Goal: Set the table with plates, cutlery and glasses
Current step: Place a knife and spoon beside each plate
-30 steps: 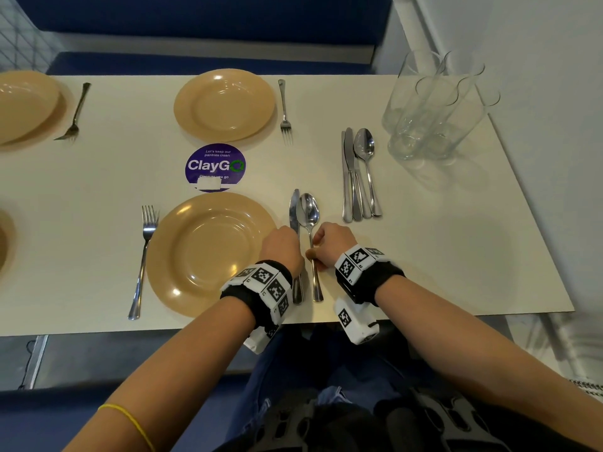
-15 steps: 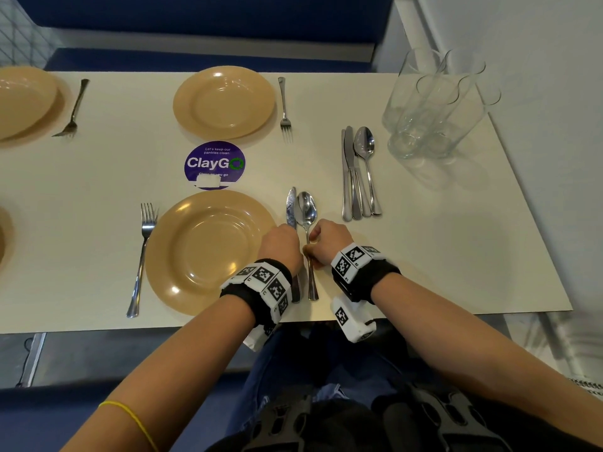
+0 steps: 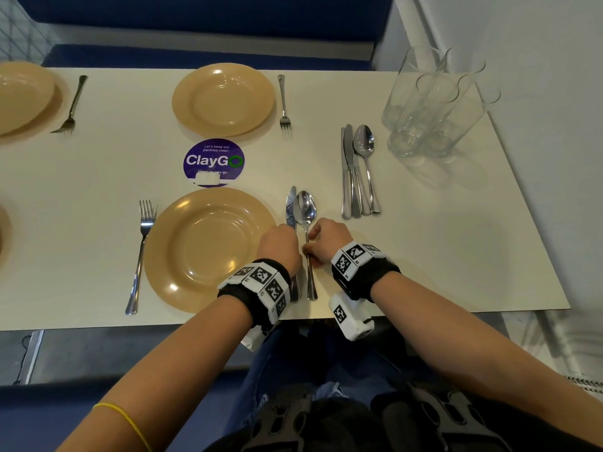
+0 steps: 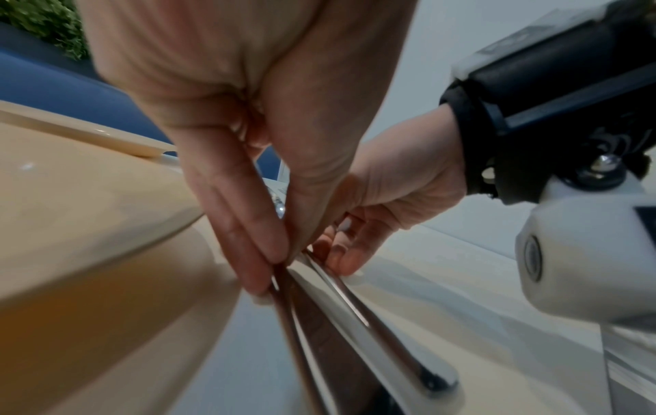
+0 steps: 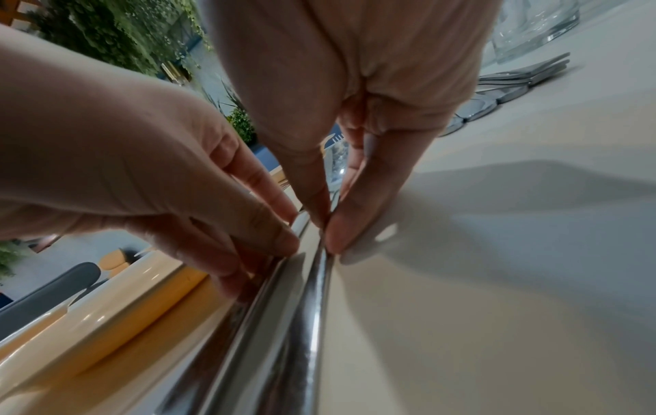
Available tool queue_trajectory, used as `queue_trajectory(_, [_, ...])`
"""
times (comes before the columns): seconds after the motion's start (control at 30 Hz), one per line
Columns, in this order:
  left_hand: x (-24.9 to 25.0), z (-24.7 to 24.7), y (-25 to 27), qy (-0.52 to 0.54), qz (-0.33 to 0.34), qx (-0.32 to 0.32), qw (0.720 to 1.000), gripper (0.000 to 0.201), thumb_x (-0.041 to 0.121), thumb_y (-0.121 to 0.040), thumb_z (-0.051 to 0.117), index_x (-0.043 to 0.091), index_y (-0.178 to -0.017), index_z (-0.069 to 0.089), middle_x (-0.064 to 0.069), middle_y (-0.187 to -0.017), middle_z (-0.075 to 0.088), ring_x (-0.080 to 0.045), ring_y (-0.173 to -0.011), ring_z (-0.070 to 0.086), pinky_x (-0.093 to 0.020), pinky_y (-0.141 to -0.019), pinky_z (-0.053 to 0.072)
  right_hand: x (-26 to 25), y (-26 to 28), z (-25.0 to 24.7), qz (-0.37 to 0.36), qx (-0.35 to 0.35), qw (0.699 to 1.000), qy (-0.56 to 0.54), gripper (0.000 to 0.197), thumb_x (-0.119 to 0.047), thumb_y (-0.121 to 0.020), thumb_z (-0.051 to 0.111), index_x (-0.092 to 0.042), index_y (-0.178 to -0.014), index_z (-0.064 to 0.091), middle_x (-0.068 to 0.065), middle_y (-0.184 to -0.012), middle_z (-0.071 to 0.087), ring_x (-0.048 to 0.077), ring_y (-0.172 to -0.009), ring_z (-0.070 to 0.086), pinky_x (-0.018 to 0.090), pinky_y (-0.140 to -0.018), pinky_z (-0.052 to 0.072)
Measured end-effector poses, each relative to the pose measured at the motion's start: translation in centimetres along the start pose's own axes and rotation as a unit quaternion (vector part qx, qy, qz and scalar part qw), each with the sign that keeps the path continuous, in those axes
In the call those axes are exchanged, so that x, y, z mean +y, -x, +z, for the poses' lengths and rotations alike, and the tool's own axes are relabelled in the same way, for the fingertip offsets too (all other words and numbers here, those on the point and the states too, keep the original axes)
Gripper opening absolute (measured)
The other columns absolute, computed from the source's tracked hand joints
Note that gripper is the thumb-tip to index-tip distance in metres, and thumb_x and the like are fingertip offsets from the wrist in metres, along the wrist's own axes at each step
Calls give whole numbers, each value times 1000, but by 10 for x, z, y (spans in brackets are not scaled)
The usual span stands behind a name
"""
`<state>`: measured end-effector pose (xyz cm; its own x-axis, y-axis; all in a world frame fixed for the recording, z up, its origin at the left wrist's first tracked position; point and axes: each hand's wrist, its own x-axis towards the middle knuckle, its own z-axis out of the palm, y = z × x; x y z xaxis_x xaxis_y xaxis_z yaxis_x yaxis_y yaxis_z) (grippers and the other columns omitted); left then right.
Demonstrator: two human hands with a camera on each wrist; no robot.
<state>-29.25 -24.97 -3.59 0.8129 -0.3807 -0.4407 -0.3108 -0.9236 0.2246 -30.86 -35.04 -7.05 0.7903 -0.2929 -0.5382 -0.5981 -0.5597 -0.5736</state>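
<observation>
We've got the left hand point(image 3: 281, 244) pinching the knife point(image 3: 290, 207) handle and the right hand point(image 3: 328, 240) pinching the spoon point(image 3: 305, 208) handle, both flat beside the near plate point(image 3: 208, 249). A clumsy nudge could easily skew them or knock the knife into the plate rim just left of our fingertips.

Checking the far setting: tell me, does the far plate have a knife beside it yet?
No, the far plate has only a fork beside it.
</observation>
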Motion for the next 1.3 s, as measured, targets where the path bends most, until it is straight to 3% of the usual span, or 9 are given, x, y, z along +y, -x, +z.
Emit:
queue_trajectory(0.3, [-1,2,-3,5,-2,0,1000,24,15,-91,55,0,-110,53,-15,-115,58,-28,-108,55,-31,-83,46,2,2,-1,-1,-1,1000,-7,24,-11,-77,71,-15,-87,49,14,-101,68,32,-91,67,43,-84,56])
queue_trajectory(0.47, [0,-8,-15,34,-7,9,999,24,21,-90,55,1,-103,57,-14,-106,63,-29,-101,59,-29,-72,42,0,3,-21,-9,-8,1000,7,20,-14,-84,65,-16,-73,49,13,-80,66,25,-68,63,39,-78,58])
queue_trajectory(0.6, [12,-32,-35,103,-2,62,993,30,20,-88,53,2,-112,58,-15,-108,65,-32,-103,60,-33,-82,47,-3,-13,-58,-14,42,999,3,8,-16,-85,63,-12,-87,57,16,-92,71,31,-79,71,39,-79,58])
queue_trajectory(0.73, [40,-53,-72,139,39,70,987,36,21,-88,56,9,-122,57,-10,-118,65,-26,-113,57,-31,-92,44,3,-43,-106,13,117,993,28,16,-16,-84,60,-11,-98,65,10,-100,70,26,-92,67,26,-78,51])
queue_trajectory(0.83, [67,-54,-104,117,60,44,990,33,25,-90,57,7,-118,59,-10,-117,64,-26,-112,57,-30,-88,45,13,-67,-132,46,148,987,29,20,-17,-83,60,-12,-102,64,11,-104,69,26,-95,65,23,-73,44])
queue_trajectory(0.97, [93,-43,-139,85,46,0,995,28,25,-90,57,4,-107,61,-13,-110,66,-29,-102,62,-28,-73,43,26,-93,-144,63,141,987,48,29,-22,-83,65,-9,-109,63,10,-113,65,25,-105,60,23,-77,39])
queue_trajectory(1.07, [103,-36,-157,95,19,-2,995,30,22,-91,55,1,-113,55,-15,-115,62,-30,-106,59,-30,-77,45,30,-104,-143,68,118,989,55,27,-22,-81,68,-9,-104,65,9,-109,67,23,-100,62,23,-75,43])
queue_trajectory(1.2, [111,-39,-172,92,2,3,996,22,18,-91,50,0,-97,60,-16,-106,65,-31,-99,63,-29,-69,42,30,-109,-143,64,109,991,53,22,-17,-82,66,0,-95,72,17,-100,71,29,-95,66,32,-82,52])
queue_trajectory(1.3, [112,-43,-180,110,-26,-2,994,27,23,-87,59,6,-69,50,-11,-83,59,-29,-94,64,-28,-67,45,33,-113,-145,65,97,993,21,21,-19,-81,69,0,-90,72,17,-93,73,30,-90,69,37,-84,55])
